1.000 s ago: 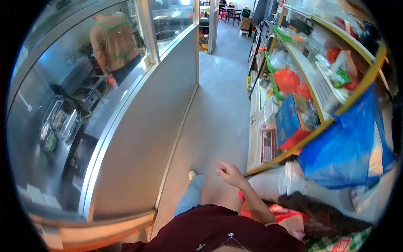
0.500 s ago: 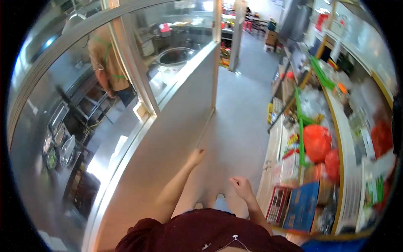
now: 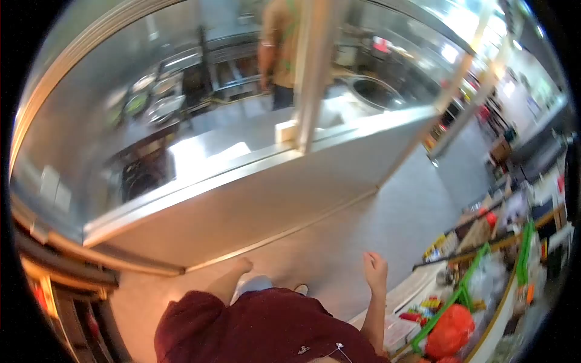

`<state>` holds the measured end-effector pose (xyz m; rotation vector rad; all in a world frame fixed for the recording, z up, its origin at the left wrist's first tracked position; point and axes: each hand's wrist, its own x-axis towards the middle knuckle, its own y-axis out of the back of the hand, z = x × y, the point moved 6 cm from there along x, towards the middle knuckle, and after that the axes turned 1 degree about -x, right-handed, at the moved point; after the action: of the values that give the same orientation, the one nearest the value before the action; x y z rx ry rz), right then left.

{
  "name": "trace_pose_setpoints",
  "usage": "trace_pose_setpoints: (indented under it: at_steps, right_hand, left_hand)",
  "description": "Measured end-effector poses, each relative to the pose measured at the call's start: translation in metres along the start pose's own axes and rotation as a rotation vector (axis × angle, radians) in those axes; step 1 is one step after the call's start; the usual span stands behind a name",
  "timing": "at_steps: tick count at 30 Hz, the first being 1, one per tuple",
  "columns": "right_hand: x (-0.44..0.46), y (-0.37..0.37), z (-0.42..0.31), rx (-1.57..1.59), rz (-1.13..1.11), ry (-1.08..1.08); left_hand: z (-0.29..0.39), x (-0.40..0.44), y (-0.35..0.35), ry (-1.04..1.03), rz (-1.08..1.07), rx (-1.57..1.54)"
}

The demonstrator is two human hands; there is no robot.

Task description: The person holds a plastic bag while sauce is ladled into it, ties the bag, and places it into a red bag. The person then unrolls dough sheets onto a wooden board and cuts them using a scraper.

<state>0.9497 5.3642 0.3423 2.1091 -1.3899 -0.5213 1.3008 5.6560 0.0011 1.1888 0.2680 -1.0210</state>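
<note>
My left hand (image 3: 243, 265) hangs low at my side, in front of the partition's lower panel (image 3: 254, 209). Its fingers look curled in and somewhat blurred, with nothing seen in them. Raised in front of my body on the other side, my right hand (image 3: 376, 270) is closed in a loose fist and holds nothing visible. It is nearest to the shelf (image 3: 417, 284) and touches nothing. Below me, a shoe (image 3: 301, 290) shows on the floor.
Behind the glass stand metal trays (image 3: 166, 109), a large round pot (image 3: 376, 92) and another person (image 3: 281, 51). Green baskets (image 3: 478, 272) and a red bag (image 3: 451, 331) sit on the shelf. Wooden cabinets (image 3: 66, 308) are at lower left; the floor (image 3: 417, 181) runs toward a doorway.
My view has turned left, so the partition now lies across the front and the shelf has slid to the lower right. My left hand has drawn back toward my body.
</note>
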Motion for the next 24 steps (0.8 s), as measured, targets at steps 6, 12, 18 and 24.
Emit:
trace_pose_setpoints:
  at_steps: [6,12,18,24]
  right_hand:
    - [-0.042,-0.084,0.029,0.023,-0.021,0.095]
    - [-0.116,-0.221,-0.076,0.021,-0.152,0.121]
    - [-0.236,-0.311,-0.275,0.090,-0.414,0.355]
    - [-0.298,-0.343,-0.300,0.223,-0.307,0.341]
  left_hand:
    - [-0.185,-0.037,0.009,0.185,-0.111,-0.071]
    - [-0.228,-0.054,0.075,-0.072,-0.038,-0.241]
    - [-0.357,-0.138,0.157,0.069,0.183,-0.457]
    - [-0.554,-0.191,0.145,0.353,0.226,-0.737]
